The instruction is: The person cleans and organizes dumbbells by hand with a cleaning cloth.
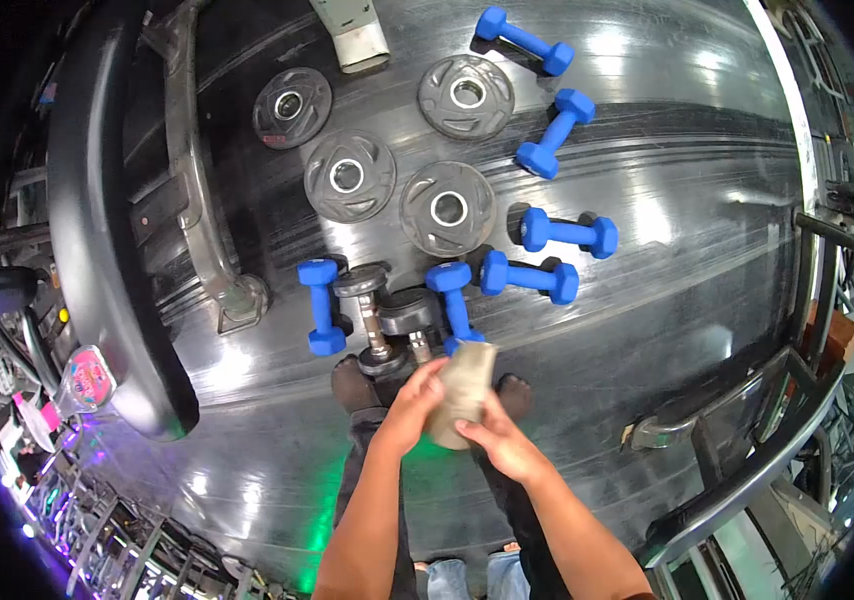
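Note:
A beige folded cloth (pixel 465 388), slightly blurred, is held between my two hands above the floor. My left hand (pixel 413 408) grips its left edge with the fingers curled. Lower on the right side, my right hand (pixel 499 440) pinches it with the thumb on top. Just beyond the cloth lie a blue dumbbell (pixel 455 298), partly covered by it, and a black dumbbell with a metal handle (pixel 412 312). Another black dumbbell (pixel 372 318) and a blue dumbbell (pixel 320 306) are to the left.
Several weight plates (pixel 449 240) lie flat ahead. More blue dumbbells (pixel 569 233) are spread rightward. A padded bench (pixel 97 220) and metal frame (pixel 187 160) stand left; a black rail (pixel 747 490) is at lower right. Another person's jeans (pixel 445 580) show at the bottom.

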`<state>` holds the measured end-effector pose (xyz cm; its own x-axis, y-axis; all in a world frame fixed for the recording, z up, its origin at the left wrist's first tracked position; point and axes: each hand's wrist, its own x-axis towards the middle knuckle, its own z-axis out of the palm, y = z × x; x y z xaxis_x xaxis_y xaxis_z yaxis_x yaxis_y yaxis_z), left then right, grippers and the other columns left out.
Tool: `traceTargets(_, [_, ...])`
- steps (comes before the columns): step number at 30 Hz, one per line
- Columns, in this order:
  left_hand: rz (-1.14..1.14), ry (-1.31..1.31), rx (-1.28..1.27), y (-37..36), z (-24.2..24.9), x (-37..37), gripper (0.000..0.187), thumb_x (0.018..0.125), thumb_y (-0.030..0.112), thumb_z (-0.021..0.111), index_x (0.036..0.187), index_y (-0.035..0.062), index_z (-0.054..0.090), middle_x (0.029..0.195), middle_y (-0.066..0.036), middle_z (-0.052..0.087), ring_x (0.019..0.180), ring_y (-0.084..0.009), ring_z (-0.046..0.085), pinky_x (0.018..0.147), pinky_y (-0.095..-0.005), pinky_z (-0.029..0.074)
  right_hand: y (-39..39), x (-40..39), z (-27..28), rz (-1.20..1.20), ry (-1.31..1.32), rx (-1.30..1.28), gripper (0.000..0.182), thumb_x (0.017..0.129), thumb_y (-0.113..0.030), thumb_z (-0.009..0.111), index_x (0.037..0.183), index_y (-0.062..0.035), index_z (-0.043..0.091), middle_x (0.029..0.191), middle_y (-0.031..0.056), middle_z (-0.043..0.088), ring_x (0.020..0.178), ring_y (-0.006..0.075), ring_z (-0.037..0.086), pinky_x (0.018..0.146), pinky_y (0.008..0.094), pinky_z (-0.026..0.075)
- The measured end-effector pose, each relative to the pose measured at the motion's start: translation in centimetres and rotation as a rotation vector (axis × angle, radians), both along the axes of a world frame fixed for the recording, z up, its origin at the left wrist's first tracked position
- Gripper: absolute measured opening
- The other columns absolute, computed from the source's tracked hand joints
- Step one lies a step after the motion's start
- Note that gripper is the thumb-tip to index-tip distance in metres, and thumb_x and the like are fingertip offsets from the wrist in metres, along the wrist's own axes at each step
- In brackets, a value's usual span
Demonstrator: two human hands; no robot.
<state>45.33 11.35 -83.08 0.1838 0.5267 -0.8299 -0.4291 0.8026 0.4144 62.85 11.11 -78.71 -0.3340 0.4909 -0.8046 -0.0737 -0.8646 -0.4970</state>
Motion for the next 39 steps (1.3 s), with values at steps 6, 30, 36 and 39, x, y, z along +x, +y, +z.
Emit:
traceTargets(6, [-0.017,0.289,-0.179,-1.6,3.0,-8.5,0.044,0.087,0.018,0.072,0.125,-0.0004,0.059,0.111,-0.010,0.066,0.096,-0.0177,0.064,0.084,-0.0331,0.052,2.0,-6.0,-7.4,0.101,-0.366,0.048,0.034,0.092,-0.014,0.058,0.124,-0.0027,0.054,0.110,0.0133,0.062,0.097,0.0219,0.062,0.087,0.0347,0.050])
traceTargets(30, [0.326,0.179,-0.149,-5.4,20.5,-16.1,0.069,0.085,0.040,0.069,0.135,-0.0021,0.046,0.119,-0.013,0.062,0.107,-0.0244,0.061,0.090,-0.0380,0.050,-0.4,-7.0,-8.1,0.334,-0.630,0.515,0.043,0.084,-0.021,0.067,0.123,-0.0048,0.059,0.126,0.0140,0.062,0.119,0.0281,0.057,0.104,0.0390,0.043])
traceTargets(36, [0.262,0.261,0.060,-0.7,33.1,-14.0,0.050,0.091,0.027,0.060,0.130,-0.0027,0.051,0.117,-0.011,0.063,0.107,-0.0226,0.061,0.092,-0.0367,0.050,0.7,-5.6,10.1,0.448,-0.537,0.637,0.045,0.084,-0.022,0.070,0.123,-0.0035,0.059,0.127,0.0139,0.062,0.119,0.0261,0.057,0.105,0.0364,0.041])
traceTargets(39, [0.284,0.281,0.179,0.3,40.5,-14.0,0.057,0.081,0.019,0.055,0.134,-0.0030,0.047,0.116,-0.014,0.061,0.103,-0.0252,0.063,0.089,-0.0374,0.051,0.0,-5.4,17.8,0.270,-0.306,0.518,0.046,0.086,-0.024,0.068,0.127,-0.0046,0.057,0.130,0.0134,0.060,0.120,0.0261,0.055,0.107,0.0361,0.040])
